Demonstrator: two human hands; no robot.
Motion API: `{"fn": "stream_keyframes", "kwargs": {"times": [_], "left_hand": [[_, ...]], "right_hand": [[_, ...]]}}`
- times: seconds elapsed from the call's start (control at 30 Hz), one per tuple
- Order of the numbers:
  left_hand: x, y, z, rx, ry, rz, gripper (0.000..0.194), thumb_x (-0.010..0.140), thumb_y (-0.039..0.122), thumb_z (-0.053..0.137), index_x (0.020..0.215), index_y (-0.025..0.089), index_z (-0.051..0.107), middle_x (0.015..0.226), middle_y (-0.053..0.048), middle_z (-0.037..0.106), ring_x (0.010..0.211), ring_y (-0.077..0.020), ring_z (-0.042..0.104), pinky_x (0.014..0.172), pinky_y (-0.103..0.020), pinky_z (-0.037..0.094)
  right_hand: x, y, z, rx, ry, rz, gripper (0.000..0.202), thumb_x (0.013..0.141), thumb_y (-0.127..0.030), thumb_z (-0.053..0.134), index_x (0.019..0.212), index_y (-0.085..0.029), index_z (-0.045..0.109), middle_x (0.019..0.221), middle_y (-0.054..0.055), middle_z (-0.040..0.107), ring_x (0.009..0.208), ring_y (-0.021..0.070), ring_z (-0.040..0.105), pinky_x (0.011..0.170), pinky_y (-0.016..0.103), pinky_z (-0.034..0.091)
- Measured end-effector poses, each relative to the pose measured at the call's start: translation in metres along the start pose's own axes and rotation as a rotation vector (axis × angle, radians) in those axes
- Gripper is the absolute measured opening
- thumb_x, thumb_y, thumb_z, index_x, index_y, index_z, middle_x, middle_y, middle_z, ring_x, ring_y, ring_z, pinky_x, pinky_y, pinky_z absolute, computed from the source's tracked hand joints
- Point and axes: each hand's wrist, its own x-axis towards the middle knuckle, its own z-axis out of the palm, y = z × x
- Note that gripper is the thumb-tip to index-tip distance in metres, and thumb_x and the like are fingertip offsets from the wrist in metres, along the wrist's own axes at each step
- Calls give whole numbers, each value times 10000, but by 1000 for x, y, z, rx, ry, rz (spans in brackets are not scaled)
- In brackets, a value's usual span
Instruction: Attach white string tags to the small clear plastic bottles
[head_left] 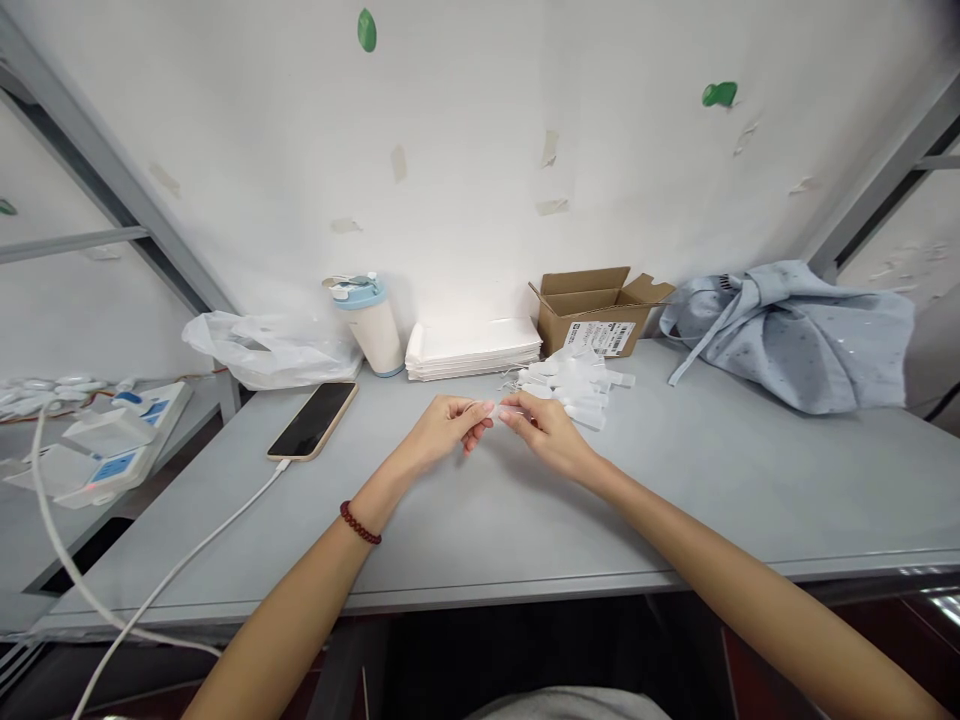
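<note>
My left hand [455, 420] and my right hand [545, 428] meet above the middle of the grey table, fingertips almost touching. Both are closed in a pinch on one small whitish piece [496, 411], mostly hidden by the fingers, so its kind is unclear. Just beyond my right hand lies a loose pile of translucent white strip-like pieces [581, 385], some with thin strings or wires at their left end. A stack of flat white trays or boxes [472, 347] sits behind the hands.
An open cardboard box [589, 312] stands behind the pile, with a grey-blue cloth bag [795, 335] to its right. On the left are a tumbler [373, 330], a plastic bag [274, 345] and a phone [313, 420] on a white charging cable [217, 533]. A power strip [142, 445] lies farther left.
</note>
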Motion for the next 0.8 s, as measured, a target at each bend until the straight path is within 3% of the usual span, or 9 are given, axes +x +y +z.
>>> {"fn": "stream_keyframes", "kwargs": {"times": [0.1,0.2,0.33,0.47,0.57,0.67,0.8], "left_hand": [[-2,2,-1,40,-35,32,437,791,518,589,565,146,547,509,6,483,499,-107,487,439,-221,389],[-5,7,-2,124,-91,75,424,816,493,564,579,141,556,513,2,518,471,-95,486,468,-225,405],[-10,15,-1,247,-117,118,376,819,457,575,629,133,592,540,-3,565,485,-101,522,523,-232,428],[-12,16,-1,295,-118,126,326,811,423,587,664,135,624,563,-5,583,537,-118,560,556,-232,437],[-10,15,-2,279,-122,114,303,803,418,598,710,135,655,576,-7,591,554,-122,569,580,-241,459],[-6,11,-4,195,-124,60,340,783,471,613,726,137,644,614,-15,605,553,-126,578,578,-258,494],[1,3,-5,119,-40,14,391,783,527,594,765,137,606,680,-31,618,560,-128,601,558,-258,506]], "right_hand": [[1,-5,-2,285,-93,206,364,854,-479,467,649,-179,495,532,-46,366,451,86,320,433,238,293],[1,-6,-6,561,-223,428,401,825,-531,507,641,-176,486,483,-98,175,417,59,157,364,202,185],[4,-1,-16,739,-414,618,354,822,-470,555,693,-141,534,479,-116,141,429,45,95,337,167,117],[5,2,-19,781,-464,727,343,852,-430,527,690,-128,542,485,-114,152,426,42,74,314,158,112],[3,1,-15,727,-395,678,349,843,-450,544,698,-133,547,488,-111,163,428,44,102,331,163,146],[3,0,-10,638,-296,520,385,830,-512,539,699,-150,546,497,-101,186,427,54,149,362,192,219],[8,7,-9,254,-34,209,394,828,-533,518,704,-161,560,554,-36,394,494,97,350,472,244,332]]}}
